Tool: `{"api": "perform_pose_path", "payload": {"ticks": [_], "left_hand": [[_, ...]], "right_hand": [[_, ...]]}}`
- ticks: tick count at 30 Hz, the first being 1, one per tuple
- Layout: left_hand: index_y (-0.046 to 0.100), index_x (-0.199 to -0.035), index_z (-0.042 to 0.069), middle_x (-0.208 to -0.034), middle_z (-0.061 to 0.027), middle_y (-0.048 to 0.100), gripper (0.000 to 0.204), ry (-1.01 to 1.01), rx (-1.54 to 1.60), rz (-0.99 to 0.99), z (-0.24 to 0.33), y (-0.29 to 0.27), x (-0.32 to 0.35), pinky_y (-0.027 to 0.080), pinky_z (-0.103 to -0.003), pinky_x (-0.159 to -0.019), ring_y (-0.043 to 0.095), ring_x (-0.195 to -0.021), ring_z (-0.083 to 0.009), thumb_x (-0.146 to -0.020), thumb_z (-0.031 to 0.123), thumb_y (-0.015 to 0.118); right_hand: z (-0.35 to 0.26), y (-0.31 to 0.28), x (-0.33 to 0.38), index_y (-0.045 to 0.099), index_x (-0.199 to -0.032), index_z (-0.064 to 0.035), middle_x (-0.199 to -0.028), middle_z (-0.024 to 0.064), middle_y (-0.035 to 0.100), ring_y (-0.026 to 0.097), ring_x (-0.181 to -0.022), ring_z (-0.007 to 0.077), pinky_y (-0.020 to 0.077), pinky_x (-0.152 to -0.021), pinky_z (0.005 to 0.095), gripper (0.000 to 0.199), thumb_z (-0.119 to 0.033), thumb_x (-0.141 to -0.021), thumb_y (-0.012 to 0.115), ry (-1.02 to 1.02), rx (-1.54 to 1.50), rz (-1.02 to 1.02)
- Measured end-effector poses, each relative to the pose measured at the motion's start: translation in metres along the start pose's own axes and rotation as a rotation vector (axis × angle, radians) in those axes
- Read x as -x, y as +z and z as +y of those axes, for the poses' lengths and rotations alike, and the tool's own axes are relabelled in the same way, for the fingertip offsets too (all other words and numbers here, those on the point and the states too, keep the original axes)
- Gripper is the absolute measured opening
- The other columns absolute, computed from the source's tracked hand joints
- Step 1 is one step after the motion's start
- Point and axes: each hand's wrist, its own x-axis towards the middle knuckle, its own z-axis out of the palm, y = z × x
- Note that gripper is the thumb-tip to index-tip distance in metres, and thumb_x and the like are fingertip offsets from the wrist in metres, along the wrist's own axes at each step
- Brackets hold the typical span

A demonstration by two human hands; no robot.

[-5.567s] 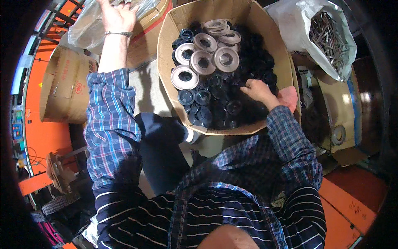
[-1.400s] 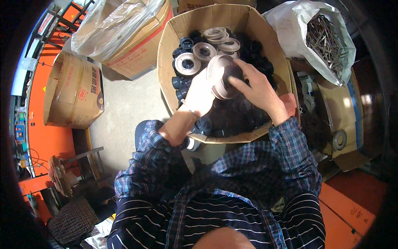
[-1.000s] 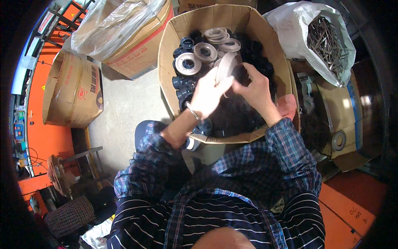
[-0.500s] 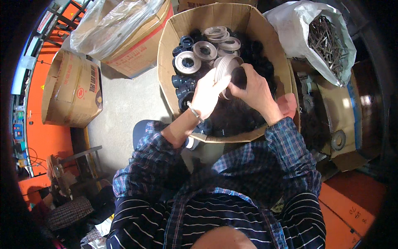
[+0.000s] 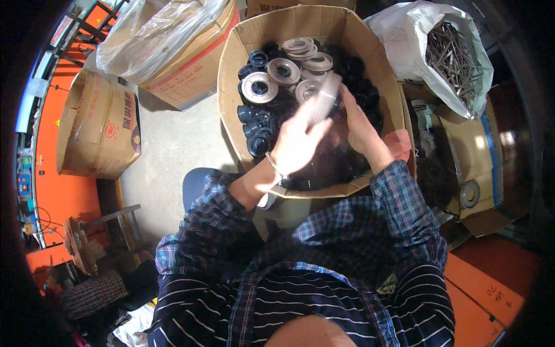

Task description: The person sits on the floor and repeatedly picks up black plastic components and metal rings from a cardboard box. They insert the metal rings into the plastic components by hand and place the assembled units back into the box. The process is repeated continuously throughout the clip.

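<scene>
**Both hands on a grey ring over the parts carton**

A pale grey ring (image 5: 321,99), blurred by motion, sits between both hands above the middle of the open cardboard carton (image 5: 231,75). The left hand (image 5: 298,141) closes its fingers on the ring's near edge; the right hand (image 5: 358,124) meets it from 3 o'clock, though how firmly it grips I cannot tell. Several grey rings (image 5: 283,70) lie on top at the carton's 12 o'clock; black fittings (image 5: 257,124) fill the rest, so most of the contents look unhandled. Outward: a white sack of metal rods (image 5: 454,55) at 2 o'clock, a plastic-lined box (image 5: 173,52) at 10 o'clock, a closed carton (image 5: 98,130) at 9 o'clock. Nothing blocks the hands.
</scene>
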Motion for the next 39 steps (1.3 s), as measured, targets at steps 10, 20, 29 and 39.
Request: {"api": "perform_pose_path", "payload": {"ticks": [10,20,29,39], "left_hand": [[0.060,-0.117,0.001,-0.103,-0.0041,0.064,0.029,-0.207,0.826,0.034,-0.014,-0.008,-0.008,0.048,-0.027,-0.083,0.059,-0.091,-0.0118,-0.095,0.019,0.063],[0.063,-0.112,0.003,-0.097,-0.0017,0.064,0.028,-0.262,0.811,0.000,-0.023,-0.020,-0.014,0.049,-0.025,-0.074,0.059,-0.086,-0.0090,-0.094,0.024,0.064],[0.065,-0.106,0.002,-0.087,0.0002,0.063,0.023,-0.377,0.810,-0.057,-0.030,-0.030,-0.013,0.047,-0.022,-0.065,0.058,-0.075,-0.0073,-0.095,0.022,0.061],[0.043,-0.135,0.000,-0.125,-0.0279,0.055,0.048,0.260,-0.278,0.154,-0.003,0.012,0.006,0.050,-0.041,-0.093,0.060,-0.110,-0.0434,-0.092,0.012,0.061]], "right_hand": [[-0.004,0.010,0.010,0.053,-0.102,0.0014,-0.091,0.0279,0.065,0.065,-0.085,0.0431,0.0521,-0.072,0.0450,0.048,-0.041,-0.085,0.068,-0.726,1.002,0.225],[0.004,0.013,0.003,0.054,-0.103,0.0026,-0.097,0.0257,0.063,0.063,-0.090,0.0408,0.0513,-0.075,0.0463,0.056,-0.048,-0.083,0.066,-0.776,1.175,0.212],[0.013,0.003,-0.002,0.057,-0.106,-0.0003,-0.090,0.0205,0.063,0.064,-0.084,0.0356,0.0526,-0.072,0.0438,0.056,-0.043,-0.075,0.074,-1.100,1.236,0.033],[0.031,0.018,-0.016,0.051,-0.128,-0.0067,-0.106,0.0198,0.066,0.062,-0.101,0.0333,0.0506,-0.079,0.0401,0.064,-0.060,-0.098,0.032,-0.175,0.002,0.197]]}}
